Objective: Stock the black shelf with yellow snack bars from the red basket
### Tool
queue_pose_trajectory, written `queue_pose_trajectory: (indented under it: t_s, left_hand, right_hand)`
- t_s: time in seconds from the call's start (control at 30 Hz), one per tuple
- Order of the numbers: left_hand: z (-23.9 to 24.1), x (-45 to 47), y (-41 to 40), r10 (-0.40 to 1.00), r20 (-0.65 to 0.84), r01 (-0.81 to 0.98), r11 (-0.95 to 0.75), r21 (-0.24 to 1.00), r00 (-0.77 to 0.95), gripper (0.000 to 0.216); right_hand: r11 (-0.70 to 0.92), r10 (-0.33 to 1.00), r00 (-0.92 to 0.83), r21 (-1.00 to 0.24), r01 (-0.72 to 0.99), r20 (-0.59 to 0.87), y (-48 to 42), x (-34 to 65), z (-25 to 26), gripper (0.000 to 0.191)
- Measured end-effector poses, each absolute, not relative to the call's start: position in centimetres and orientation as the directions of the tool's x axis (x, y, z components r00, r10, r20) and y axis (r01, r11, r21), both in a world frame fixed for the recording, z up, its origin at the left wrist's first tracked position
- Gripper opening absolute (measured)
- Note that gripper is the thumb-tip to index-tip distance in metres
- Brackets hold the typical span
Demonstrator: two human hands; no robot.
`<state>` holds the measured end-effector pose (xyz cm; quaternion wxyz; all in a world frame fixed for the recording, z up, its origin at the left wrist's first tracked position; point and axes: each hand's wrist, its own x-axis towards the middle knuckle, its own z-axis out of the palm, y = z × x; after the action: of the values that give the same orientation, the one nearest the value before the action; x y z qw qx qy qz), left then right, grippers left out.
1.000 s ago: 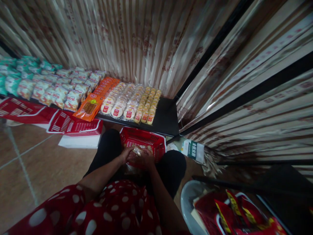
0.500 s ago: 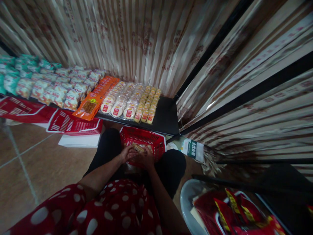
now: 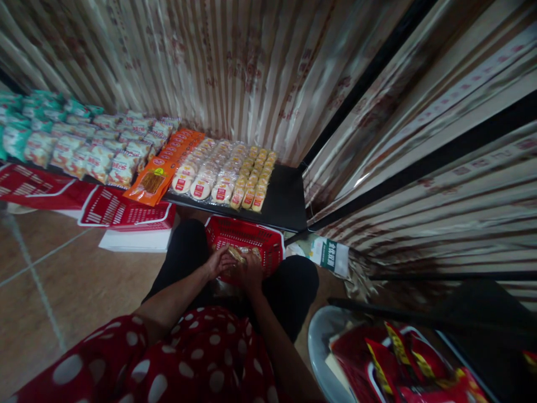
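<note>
snack packet (image 3: 237, 254) pinched by left hand (image 3: 221, 261) and right hand (image 3: 251, 270) inside red basket (image 3: 268, 244).

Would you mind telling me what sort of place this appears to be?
Probably a small snack shop: rows of packaged round cakes on a low black shelf, orange snack packets, and red plastic shopping baskets.

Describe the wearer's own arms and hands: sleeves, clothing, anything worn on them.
Both forearms are bare from above the elbow down; no gloves show on the left hand or the right hand. No watch or bracelet can be made out, though the picture is dim. The red top with white polka dots covers the upper arms and body, and dark trousers cover the legs.
</note>
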<state>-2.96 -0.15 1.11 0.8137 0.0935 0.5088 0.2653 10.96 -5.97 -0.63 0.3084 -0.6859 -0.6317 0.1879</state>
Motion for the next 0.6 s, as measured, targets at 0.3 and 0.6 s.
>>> queue_pose_trajectory:
  t_s: [0.3,0.6]
  left_hand:
    - [1.0,-3.1,-0.1,0.542,-0.776,-0.403,0.821,0.405,0.323,0.026]
    - [1.0,-3.2,-0.1,0.565,-0.761,-0.456,0.795,0.399,0.319,0.032]
  right_hand:
    - [0.143,0.935,0.071,-0.550,0.823,0.348,-6.7,10.3,-2.0,0.024]
    - [0.135,0.931,0.116,-0.621,0.772,0.347,-6.9,10.1,-3.3,0.022]
